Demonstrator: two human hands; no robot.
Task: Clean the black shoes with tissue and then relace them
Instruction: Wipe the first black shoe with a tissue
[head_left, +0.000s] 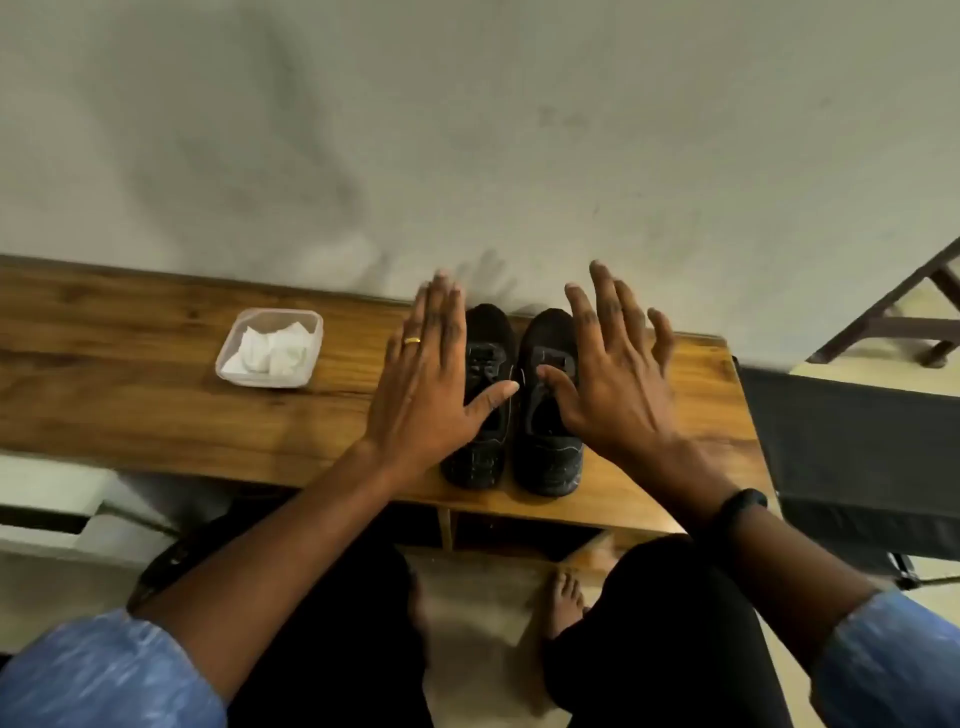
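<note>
Two black shoes stand side by side on a wooden table (130, 395), toes toward the wall: the left shoe (485, 447) and the right shoe (548, 457). My left hand (431, 384) is spread flat above the left shoe, fingers straight, a gold ring on one finger. My right hand (613, 374) is spread above the right shoe, fingers straight, holding nothing. Both hands cover part of the laces. A clear plastic tub (311, 325) to the left holds crumpled white tissue (272, 353).
The table runs along a grey wall (467, 130). A black chair (857, 457) stands at the table's right end. My knees in dark trousers and a bare foot (563, 603) are below the table's near edge.
</note>
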